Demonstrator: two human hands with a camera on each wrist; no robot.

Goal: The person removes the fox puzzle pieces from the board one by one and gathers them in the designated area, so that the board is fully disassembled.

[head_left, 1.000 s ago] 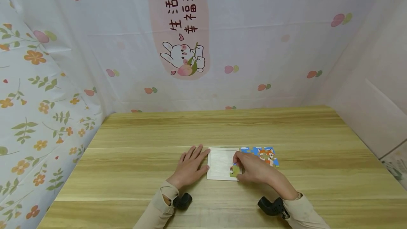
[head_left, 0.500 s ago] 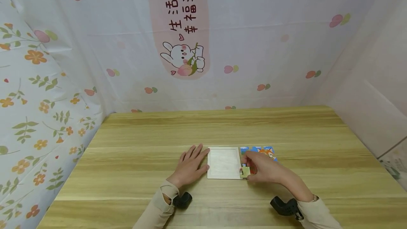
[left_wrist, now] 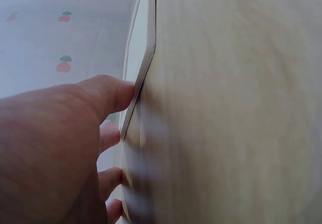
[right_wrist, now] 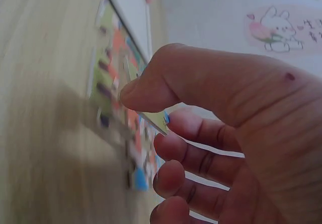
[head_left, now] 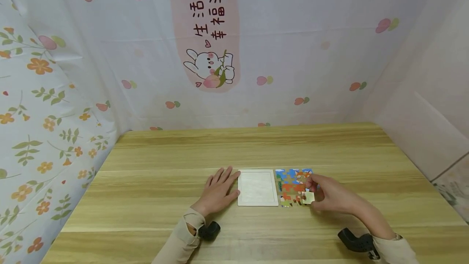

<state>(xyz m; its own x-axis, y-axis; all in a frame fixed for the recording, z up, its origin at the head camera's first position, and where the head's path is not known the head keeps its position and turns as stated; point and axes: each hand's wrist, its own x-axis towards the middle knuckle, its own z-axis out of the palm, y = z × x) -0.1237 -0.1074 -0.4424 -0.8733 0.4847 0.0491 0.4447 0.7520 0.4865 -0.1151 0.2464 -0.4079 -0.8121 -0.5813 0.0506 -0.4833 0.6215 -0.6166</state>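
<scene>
My left hand (head_left: 218,190) lies on the table with its fingers spread; thumb and index finger touch the left edge of a white puzzle frame (head_left: 257,188). In the left wrist view the thumb presses against that frame's edge (left_wrist: 145,63). To the right of the frame, my right hand (head_left: 334,195) pinches a pale yellow-green jigsaw piece (head_left: 309,198) between thumb and fingers. The right wrist view has this piece (right_wrist: 155,121) tilted above the other pieces. Several jigsaw pieces (head_left: 289,186) with a fox picture lie close together beside the frame, partly hidden by the right hand.
The wooden table (head_left: 176,154) reaches back to a printed curtain (head_left: 293,52). Floral cloth (head_left: 55,133) hangs on the left. A black wrist device (head_left: 357,241) sits at the right wrist, another black device (head_left: 209,231) at the left.
My right hand has moved right, carrying the jigsaw piece from above the frame to over the right-hand pieces. More of the fox pieces now show. The left hand stays in place.
</scene>
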